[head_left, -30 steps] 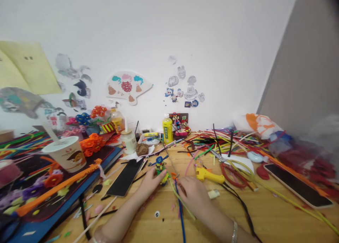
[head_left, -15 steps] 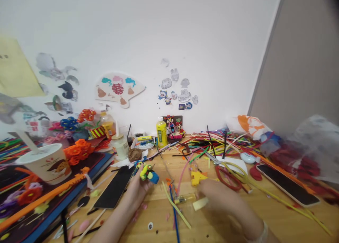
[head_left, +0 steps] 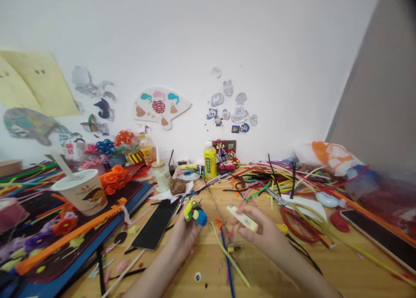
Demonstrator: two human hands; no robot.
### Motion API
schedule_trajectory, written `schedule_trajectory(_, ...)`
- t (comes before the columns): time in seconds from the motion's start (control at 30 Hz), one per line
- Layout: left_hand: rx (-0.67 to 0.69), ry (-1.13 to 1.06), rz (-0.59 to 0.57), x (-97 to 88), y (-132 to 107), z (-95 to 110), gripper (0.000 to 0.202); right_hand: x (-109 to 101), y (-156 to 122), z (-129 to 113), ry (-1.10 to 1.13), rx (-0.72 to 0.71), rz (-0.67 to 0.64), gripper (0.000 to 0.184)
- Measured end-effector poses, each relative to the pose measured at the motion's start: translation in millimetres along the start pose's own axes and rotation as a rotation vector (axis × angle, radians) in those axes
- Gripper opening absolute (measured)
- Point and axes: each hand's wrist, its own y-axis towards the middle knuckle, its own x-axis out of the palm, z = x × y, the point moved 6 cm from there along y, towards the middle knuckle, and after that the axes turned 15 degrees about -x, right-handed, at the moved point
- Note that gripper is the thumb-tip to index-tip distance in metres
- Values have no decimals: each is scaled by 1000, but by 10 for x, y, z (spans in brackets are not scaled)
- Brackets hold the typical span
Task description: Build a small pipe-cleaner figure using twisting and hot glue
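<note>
My left hand [head_left: 186, 237] grips a small figure of fuzzy yellow, green and blue pipe cleaners [head_left: 191, 212], its rounded blue end pointing right. To the right, my right hand [head_left: 260, 228] is raised over the table, its fingers closed on a pale yellow oblong stick with a printed label [head_left: 243, 218]. A gap separates the stick from the figure. Below the right hand lie a blue pipe cleaner [head_left: 227, 260], a pale green strip [head_left: 232, 260] and a small yellow object with a dark end [head_left: 234, 248]. A yellow tool with black cable [head_left: 283, 228] shows partly behind my right wrist.
A black phone [head_left: 156, 225] lies beyond my left forearm, another phone [head_left: 378, 233] at far right. Scissors [head_left: 277, 197] and heaped pipe cleaners [head_left: 312, 176] lie back right. A paper cup [head_left: 81, 192], a lidded jar [head_left: 160, 176] and a yellow bottle [head_left: 210, 161] stand behind.
My right hand has risen from the table and come toward the figure, bringing the pale yellow stick up. The view has swung left. My left hand still holds the figure.
</note>
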Motion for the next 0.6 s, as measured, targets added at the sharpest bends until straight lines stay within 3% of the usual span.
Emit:
schedule_trajectory(0.1,16,-20,-39,48,-36,9,23,145,-44,106,377,60,90,32)
schedule_trajectory(0.23,47,-44,-33,55,-84,4,21,227,-65,168,490,54,189,43)
schedule_trajectory(0.3,60,-56,-13,39,-91,-3,22,264,-71,187,497,52,186,50)
schedule_trajectory(0.43,44,-74,8,20,-81,-45,21,295,-97,226,352,61,167,36)
schedule_trajectory(0.6,2,-87,-38,85,-121,-93,22,319,-103,195,199,8,86,42)
